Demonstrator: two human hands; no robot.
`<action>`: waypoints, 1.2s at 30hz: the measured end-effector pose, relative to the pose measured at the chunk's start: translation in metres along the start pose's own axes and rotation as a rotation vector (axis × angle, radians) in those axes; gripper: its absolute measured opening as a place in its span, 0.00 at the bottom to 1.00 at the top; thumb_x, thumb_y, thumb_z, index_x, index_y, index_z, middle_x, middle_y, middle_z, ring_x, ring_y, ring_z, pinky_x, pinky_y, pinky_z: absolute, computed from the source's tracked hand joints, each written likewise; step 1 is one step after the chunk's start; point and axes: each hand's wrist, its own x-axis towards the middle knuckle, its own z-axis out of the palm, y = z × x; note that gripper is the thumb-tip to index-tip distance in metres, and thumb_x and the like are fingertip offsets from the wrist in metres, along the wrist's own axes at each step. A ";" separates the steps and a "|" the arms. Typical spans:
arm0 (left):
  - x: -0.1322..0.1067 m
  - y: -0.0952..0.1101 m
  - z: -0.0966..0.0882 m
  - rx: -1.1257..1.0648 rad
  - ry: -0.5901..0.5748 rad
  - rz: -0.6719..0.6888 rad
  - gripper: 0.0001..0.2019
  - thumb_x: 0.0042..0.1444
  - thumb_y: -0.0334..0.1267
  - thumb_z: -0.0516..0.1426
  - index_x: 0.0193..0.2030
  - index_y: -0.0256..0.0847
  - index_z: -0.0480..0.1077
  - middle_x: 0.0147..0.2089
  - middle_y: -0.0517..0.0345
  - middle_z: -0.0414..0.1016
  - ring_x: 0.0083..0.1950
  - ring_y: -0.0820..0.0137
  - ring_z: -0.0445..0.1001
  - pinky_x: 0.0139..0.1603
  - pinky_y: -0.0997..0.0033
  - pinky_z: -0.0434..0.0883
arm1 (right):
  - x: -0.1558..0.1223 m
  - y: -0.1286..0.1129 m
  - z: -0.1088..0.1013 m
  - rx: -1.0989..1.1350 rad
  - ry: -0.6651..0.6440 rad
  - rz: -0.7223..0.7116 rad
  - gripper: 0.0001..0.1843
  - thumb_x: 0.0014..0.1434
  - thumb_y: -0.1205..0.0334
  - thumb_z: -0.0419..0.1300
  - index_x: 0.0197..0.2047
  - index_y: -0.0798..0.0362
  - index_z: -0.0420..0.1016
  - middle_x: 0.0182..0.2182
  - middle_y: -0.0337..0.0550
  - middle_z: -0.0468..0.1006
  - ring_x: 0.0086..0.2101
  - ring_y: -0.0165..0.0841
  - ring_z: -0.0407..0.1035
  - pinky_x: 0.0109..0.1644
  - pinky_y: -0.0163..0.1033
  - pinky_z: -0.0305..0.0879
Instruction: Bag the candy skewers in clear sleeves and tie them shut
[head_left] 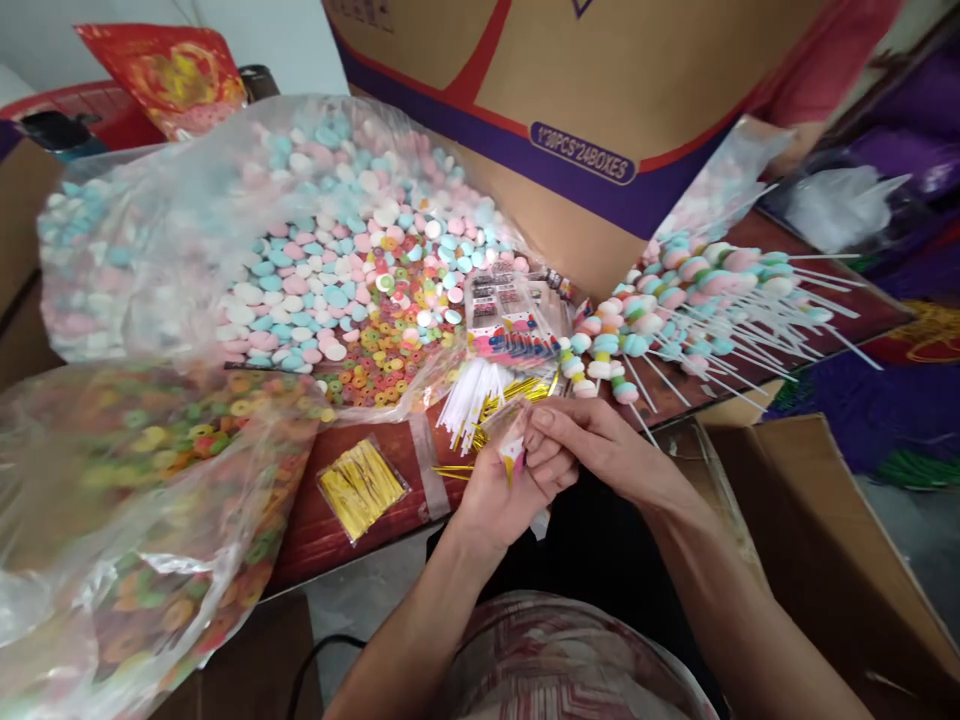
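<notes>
- Printed plastic bag (511, 450) pinched in the fingers of left hand (489, 498) and right hand (600, 440)
- candy skewers (643, 316) just heaped on the desk (304, 530), gold-tie packet (362, 488) off left

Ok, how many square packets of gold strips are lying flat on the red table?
1: a clear packet of gold strips, left of the left hand, near the front edge of the table. Gold strips also show beside the white sticks; another packet could be hidden there.
</notes>
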 end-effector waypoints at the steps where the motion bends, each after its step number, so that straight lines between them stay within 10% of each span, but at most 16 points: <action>1: 0.000 -0.002 0.000 0.032 -0.015 -0.001 0.20 0.60 0.43 0.59 0.22 0.39 0.56 0.21 0.66 0.46 0.21 0.78 0.51 0.25 0.75 0.56 | -0.002 0.003 0.000 0.117 -0.013 0.030 0.21 0.60 0.43 0.59 0.28 0.52 0.77 0.27 0.41 0.77 0.29 0.32 0.70 0.33 0.36 0.67; 9: 0.000 -0.022 0.000 0.190 0.027 -0.013 0.13 0.53 0.41 0.65 0.28 0.37 0.67 0.23 0.62 0.61 0.24 0.76 0.60 0.27 0.74 0.61 | -0.013 0.006 0.002 0.355 0.134 0.047 0.11 0.51 0.52 0.69 0.30 0.52 0.81 0.24 0.37 0.74 0.21 0.26 0.62 0.22 0.31 0.57; 14: -0.002 -0.027 -0.006 0.395 0.203 0.202 0.10 0.47 0.37 0.67 0.37 0.40 0.76 0.40 0.55 0.77 0.39 0.69 0.73 0.39 0.70 0.69 | -0.013 0.014 -0.004 0.410 0.290 -0.039 0.16 0.52 0.48 0.68 0.27 0.53 0.78 0.20 0.35 0.70 0.21 0.25 0.59 0.23 0.32 0.56; 18: -0.005 -0.021 -0.008 0.473 0.185 0.247 0.18 0.52 0.51 0.63 0.40 0.37 0.79 0.44 0.47 0.79 0.43 0.65 0.75 0.41 0.69 0.71 | -0.015 0.015 -0.019 0.256 0.354 -0.083 0.21 0.52 0.46 0.67 0.22 0.54 0.71 0.20 0.35 0.67 0.23 0.26 0.56 0.26 0.34 0.54; 24: -0.003 -0.022 -0.010 0.732 0.136 0.241 0.08 0.46 0.37 0.70 0.34 0.39 0.81 0.38 0.52 0.81 0.40 0.68 0.76 0.48 0.70 0.70 | -0.013 0.021 -0.027 0.200 0.200 -0.076 0.24 0.52 0.43 0.66 0.20 0.54 0.68 0.20 0.34 0.63 0.24 0.26 0.54 0.27 0.34 0.52; 36: 0.014 -0.035 0.004 0.445 0.299 0.357 0.10 0.42 0.38 0.72 0.29 0.37 0.79 0.28 0.60 0.78 0.31 0.78 0.73 0.36 0.79 0.70 | -0.045 0.043 -0.017 0.507 0.366 -0.025 0.29 0.62 0.37 0.55 0.30 0.56 0.78 0.29 0.44 0.76 0.28 0.29 0.65 0.35 0.35 0.62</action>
